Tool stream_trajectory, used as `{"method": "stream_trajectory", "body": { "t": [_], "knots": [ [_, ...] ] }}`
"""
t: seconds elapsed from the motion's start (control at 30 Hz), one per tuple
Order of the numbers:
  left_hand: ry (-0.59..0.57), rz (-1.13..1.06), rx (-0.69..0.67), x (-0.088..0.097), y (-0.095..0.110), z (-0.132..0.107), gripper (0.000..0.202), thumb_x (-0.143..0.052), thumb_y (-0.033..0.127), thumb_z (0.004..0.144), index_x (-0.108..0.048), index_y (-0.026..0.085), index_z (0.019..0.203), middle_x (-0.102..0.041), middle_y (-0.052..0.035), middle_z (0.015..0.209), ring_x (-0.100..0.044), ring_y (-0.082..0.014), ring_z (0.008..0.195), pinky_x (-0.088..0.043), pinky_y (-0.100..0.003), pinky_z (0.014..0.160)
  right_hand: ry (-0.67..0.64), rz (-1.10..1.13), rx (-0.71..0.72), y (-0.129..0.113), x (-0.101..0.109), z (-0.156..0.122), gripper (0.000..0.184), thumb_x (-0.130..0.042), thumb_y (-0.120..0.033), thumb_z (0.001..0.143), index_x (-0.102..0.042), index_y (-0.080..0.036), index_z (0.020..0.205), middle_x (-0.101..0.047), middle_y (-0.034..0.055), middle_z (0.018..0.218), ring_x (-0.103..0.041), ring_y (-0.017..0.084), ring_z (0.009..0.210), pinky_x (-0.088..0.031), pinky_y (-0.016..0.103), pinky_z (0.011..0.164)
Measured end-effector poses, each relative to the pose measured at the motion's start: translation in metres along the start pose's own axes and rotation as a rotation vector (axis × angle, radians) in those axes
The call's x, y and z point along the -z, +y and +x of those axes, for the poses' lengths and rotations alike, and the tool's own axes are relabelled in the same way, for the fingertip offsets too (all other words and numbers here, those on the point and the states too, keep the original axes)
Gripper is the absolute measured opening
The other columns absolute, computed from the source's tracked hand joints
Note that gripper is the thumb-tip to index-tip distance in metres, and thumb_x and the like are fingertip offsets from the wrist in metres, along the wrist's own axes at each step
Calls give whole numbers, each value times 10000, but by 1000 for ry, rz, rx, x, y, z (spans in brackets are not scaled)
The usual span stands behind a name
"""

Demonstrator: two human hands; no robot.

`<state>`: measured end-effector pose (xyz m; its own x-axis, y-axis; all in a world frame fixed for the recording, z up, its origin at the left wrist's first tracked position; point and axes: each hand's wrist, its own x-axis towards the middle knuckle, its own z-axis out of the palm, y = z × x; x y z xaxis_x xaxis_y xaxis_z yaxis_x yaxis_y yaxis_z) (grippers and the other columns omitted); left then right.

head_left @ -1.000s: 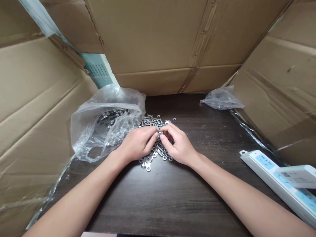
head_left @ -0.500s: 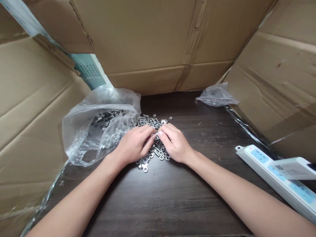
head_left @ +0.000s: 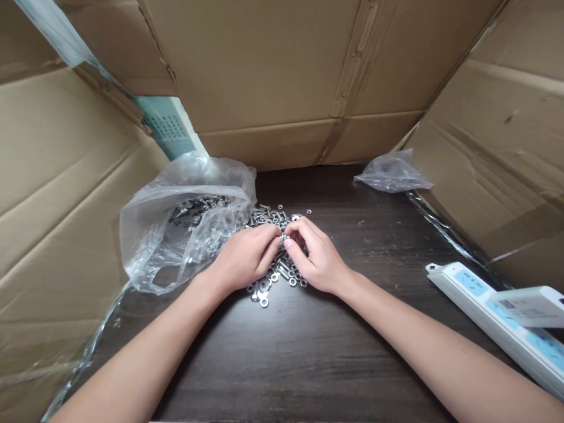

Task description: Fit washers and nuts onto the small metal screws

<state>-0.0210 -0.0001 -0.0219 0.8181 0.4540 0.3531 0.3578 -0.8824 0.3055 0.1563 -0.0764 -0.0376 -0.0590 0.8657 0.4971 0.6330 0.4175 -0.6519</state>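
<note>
Over a pile of metal fasteners, my left hand [head_left: 249, 252] and my right hand [head_left: 320, 258] meet almost fingertip to fingertip. Between them is a small shiny bolt [head_left: 284, 237], mostly covered by the fingers; whether a nut sits on it is too small to tell. My left thumb and forefinger pinch its left side. At its right end, the thumb and curled forefinger of my right hand close on it. Loose bolts, nuts and washers lie under and around both hands, among them a hex nut [head_left: 264, 302] at the near edge of the pile.
A clear plastic bag [head_left: 145, 235] with more bolts inside lies open at the left. Another crumpled bag [head_left: 393, 171] rests at the back right. A white power strip [head_left: 471, 308] runs along the right. Cardboard walls [head_left: 264, 64] surround the dark table [head_left: 282, 364].
The fingers of my right hand have lifted and opened slightly around the bolt, so more of it shows. The whole view has shifted a little; both hands stay over the pile.
</note>
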Motion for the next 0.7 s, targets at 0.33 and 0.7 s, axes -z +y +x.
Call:
{"method": "stream_trajectory", "body": {
  "t": [0.33, 0.7],
  "knots": [
    [-22, -53, 23, 0, 2, -1, 225, -361, 290, 1037, -540, 168, 977, -628, -35, 858, -602, -186, 779, -438, -309, 694, -21, -35, 28, 1, 0, 3, 242, -413, -221, 985, -435, -204, 744, -492, 21, 733, -455, 178, 727, -361, 333, 700],
    [0, -45, 43, -1, 2, 0, 200, -374, 287, 1031, -533, 170, 997, -636, -37, 840, -597, -180, 734, -432, -296, 662, 23, 12, 4, -2, 1, 1, 76, -480, -211, 950, -498, -194, 878, -526, 24, 821, -501, 165, 754, -397, 317, 710]
  ]
}}
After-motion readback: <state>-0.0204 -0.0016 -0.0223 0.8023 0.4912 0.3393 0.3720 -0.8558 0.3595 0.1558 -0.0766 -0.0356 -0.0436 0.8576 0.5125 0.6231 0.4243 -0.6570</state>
